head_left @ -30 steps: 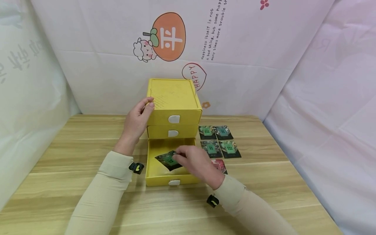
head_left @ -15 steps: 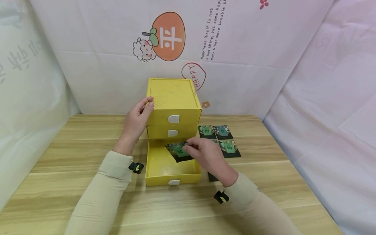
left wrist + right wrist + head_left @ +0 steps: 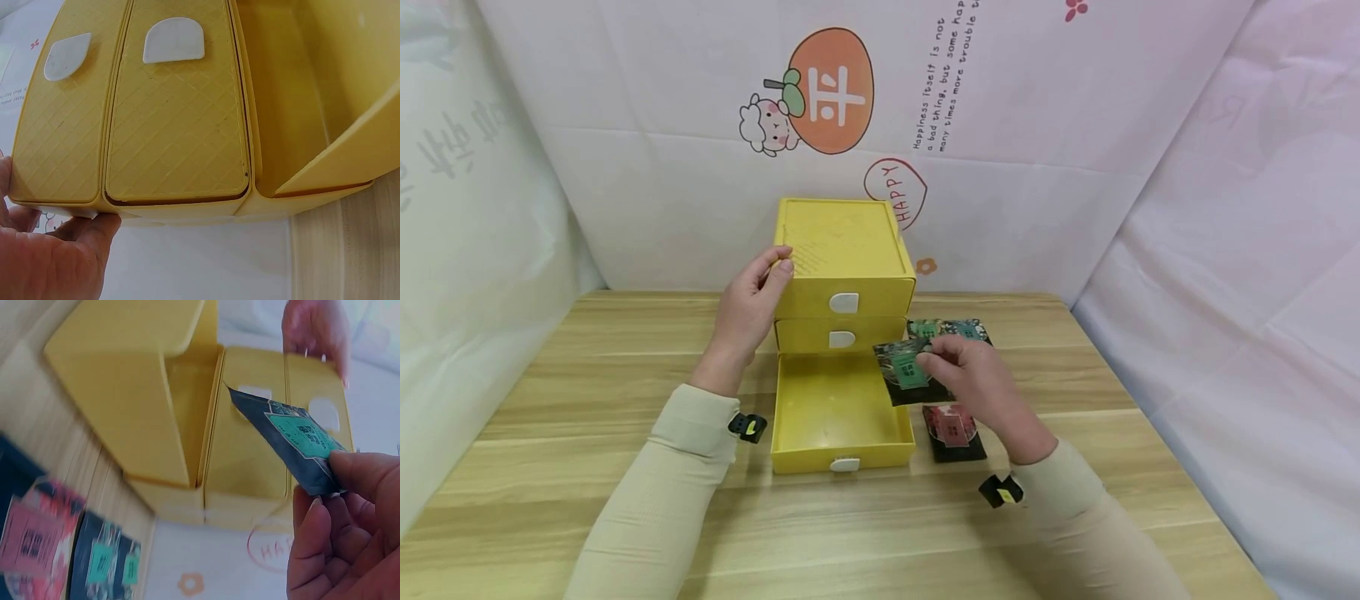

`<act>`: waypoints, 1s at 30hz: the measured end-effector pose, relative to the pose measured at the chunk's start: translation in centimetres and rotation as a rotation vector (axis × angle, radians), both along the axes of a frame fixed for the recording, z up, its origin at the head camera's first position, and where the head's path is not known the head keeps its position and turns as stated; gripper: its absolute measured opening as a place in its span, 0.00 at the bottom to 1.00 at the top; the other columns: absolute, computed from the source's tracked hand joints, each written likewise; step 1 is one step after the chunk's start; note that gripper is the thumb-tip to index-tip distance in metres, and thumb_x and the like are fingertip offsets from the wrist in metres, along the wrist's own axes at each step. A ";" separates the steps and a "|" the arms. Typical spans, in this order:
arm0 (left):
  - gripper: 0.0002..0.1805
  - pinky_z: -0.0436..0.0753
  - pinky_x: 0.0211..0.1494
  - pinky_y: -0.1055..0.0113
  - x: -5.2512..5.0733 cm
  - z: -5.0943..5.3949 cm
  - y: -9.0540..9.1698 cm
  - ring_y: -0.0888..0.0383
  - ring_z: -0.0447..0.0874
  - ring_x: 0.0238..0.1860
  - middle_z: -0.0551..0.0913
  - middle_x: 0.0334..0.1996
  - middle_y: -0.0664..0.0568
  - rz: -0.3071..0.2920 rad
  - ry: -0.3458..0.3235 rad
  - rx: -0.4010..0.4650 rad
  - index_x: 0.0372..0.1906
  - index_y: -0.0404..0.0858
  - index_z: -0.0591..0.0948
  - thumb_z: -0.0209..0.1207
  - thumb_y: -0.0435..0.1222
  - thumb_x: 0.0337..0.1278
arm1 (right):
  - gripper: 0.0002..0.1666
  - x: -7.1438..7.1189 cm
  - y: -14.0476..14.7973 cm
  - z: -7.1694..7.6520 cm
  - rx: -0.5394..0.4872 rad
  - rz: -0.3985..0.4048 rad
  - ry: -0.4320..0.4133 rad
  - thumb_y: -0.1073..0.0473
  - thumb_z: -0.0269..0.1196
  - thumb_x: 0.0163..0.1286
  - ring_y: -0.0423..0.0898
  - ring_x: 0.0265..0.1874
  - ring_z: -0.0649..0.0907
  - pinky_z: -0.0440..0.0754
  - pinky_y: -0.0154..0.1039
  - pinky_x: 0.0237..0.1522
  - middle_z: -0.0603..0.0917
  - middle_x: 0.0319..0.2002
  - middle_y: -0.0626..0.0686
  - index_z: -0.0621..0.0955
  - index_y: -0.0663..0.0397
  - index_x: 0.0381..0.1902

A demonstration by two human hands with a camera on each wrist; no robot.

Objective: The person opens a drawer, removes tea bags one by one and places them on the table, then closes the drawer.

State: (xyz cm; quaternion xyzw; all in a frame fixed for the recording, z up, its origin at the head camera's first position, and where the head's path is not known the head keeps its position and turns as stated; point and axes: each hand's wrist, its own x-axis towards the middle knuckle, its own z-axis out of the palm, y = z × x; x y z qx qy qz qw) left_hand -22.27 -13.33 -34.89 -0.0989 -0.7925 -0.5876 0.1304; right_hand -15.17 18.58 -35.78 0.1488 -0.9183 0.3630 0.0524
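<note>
A yellow three-drawer storage box (image 3: 842, 237) stands at the back of the table, its bottom drawer (image 3: 805, 460) pulled out and the upper two closed. My left hand (image 3: 747, 312) grips the box's upper left edge, with thumb and fingers bent round it in the left wrist view. Between right thumb and fingers I pinch a dark flat sachet (image 3: 904, 377) with a green label. That right hand (image 3: 985, 383) is held over the table, just right of the open drawer. The sachet (image 3: 294, 440) looks tilted in the right wrist view.
A red-and-black sachet (image 3: 953, 433) lies right of the drawer. Behind my right hand, several green-labelled sachets (image 3: 972, 329) lie on the wooden table (image 3: 1090, 483), partly hidden. White printed cloth (image 3: 1037, 208) hangs behind and at both sides.
My right hand has lifted the green-labelled sachet out of the bottom drawer and carried it right, past the drawer's side. The left hand stays on the box.
</note>
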 end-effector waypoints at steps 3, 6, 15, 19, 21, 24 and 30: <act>0.30 0.72 0.69 0.49 0.0 0.0 0.0 0.51 0.75 0.66 0.78 0.70 0.50 -0.003 0.001 -0.001 0.75 0.51 0.74 0.49 0.60 0.78 | 0.14 -0.3 1.3 -0.3 0.007 -0.029 -0.016 0.52 0.63 0.79 0.46 0.20 0.71 0.69 0.39 0.28 0.71 0.22 0.47 0.79 0.50 0.31; 0.31 0.72 0.67 0.50 0.0 0.0 0.0 0.51 0.75 0.65 0.78 0.70 0.50 -0.003 -0.002 0.000 0.75 0.51 0.74 0.49 0.60 0.78 | 0.16 -0.6 2.7 -0.6 0.019 -0.061 -0.041 0.51 0.63 0.79 0.47 0.20 0.70 0.68 0.40 0.27 0.70 0.22 0.48 0.77 0.50 0.30; 0.31 0.72 0.57 0.57 0.0 0.1 0.1 0.53 0.74 0.55 0.79 0.67 0.50 0.006 -0.005 -0.008 0.75 0.51 0.74 0.48 0.61 0.78 | 0.16 -0.9 5.8 -1.3 0.032 -0.121 -0.103 0.48 0.62 0.79 0.49 0.21 0.71 0.70 0.42 0.26 0.73 0.22 0.49 0.80 0.53 0.34; 0.30 0.72 0.61 0.55 0.1 0.2 0.0 0.53 0.74 0.58 0.78 0.68 0.50 0.002 -0.009 -0.006 0.75 0.52 0.74 0.48 0.60 0.79 | 0.16 -1.0 6.9 -1.6 0.054 -0.139 -0.108 0.49 0.62 0.79 0.49 0.21 0.72 0.70 0.42 0.27 0.74 0.23 0.50 0.80 0.54 0.34; 0.30 0.72 0.63 0.54 0.1 0.2 0.0 0.53 0.74 0.60 0.77 0.69 0.51 -0.002 -0.010 -0.001 0.75 0.52 0.74 0.48 0.60 0.79 | 0.16 -1.0 7.3 -1.7 0.067 -0.148 -0.112 0.49 0.62 0.79 0.49 0.21 0.72 0.70 0.42 0.27 0.75 0.23 0.50 0.79 0.54 0.34; 0.30 0.72 0.63 0.53 0.2 0.2 0.1 0.52 0.74 0.60 0.78 0.69 0.51 -0.007 -0.010 0.007 0.75 0.52 0.74 0.49 0.60 0.79 | 0.18 -1.0 7.9 -1.8 0.082 -0.158 -0.126 0.49 0.62 0.79 0.49 0.20 0.71 0.69 0.42 0.26 0.73 0.21 0.49 0.78 0.54 0.31; 0.29 0.72 0.66 0.51 0.4 0.4 0.2 0.51 0.74 0.63 0.78 0.69 0.50 -0.012 -0.011 0.008 0.75 0.52 0.74 0.49 0.58 0.79 | 0.23 -1.3 9.2 -2.4 0.077 -0.158 -0.163 0.51 0.63 0.78 0.47 0.17 0.68 0.67 0.42 0.24 0.68 0.17 0.46 0.71 0.53 0.24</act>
